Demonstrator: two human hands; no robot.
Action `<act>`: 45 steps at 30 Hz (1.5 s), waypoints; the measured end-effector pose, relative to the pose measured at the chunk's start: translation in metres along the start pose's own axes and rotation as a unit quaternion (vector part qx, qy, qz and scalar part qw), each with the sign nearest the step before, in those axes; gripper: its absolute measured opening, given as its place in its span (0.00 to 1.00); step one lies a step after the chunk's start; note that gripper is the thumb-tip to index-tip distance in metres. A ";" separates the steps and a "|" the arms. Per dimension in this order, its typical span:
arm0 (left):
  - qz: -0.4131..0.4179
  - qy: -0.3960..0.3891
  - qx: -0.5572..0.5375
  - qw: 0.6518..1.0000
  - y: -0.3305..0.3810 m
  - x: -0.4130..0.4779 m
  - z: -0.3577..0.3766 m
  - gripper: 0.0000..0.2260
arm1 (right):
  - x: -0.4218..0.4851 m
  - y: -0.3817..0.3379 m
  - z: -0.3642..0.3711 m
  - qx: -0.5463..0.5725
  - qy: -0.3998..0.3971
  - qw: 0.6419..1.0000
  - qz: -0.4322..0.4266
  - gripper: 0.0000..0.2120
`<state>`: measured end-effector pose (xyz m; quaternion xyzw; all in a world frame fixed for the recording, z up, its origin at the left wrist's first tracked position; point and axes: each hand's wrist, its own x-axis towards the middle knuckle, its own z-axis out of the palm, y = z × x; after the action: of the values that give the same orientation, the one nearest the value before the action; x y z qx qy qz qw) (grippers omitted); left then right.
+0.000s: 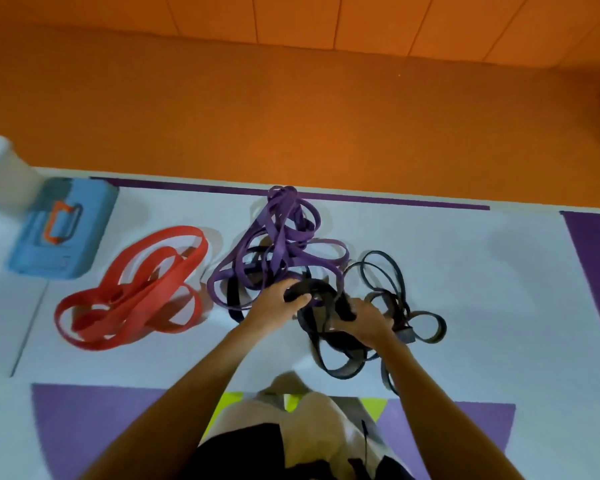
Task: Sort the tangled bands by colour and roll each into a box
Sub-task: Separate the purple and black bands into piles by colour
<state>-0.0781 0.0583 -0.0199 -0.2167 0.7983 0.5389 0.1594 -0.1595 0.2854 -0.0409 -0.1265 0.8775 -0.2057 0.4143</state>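
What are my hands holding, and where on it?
Both grip the black bands: left hand on a loop beside the purple bands, right hand on strands at the tangle's middle.

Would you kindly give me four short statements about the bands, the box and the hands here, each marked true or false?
1. The red bands lie apart from the other colours. True.
2. Both hands hold purple bands. False: the left hand and the right hand grip black bands.
3. The blue box stands left of the red bands. True.
4. The purple bands are already rolled up. False: they lie in a loose tangle with black strands running through it.
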 end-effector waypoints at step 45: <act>0.052 0.059 0.368 0.926 0.011 0.031 0.021 0.07 | 0.021 0.015 -0.056 0.073 0.211 0.975 -0.026 0.04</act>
<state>-0.1101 0.0760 -0.0343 -0.1320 0.9587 0.2006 0.1524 -0.2170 0.3044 -0.0303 -0.0727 0.9242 -0.3015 0.2227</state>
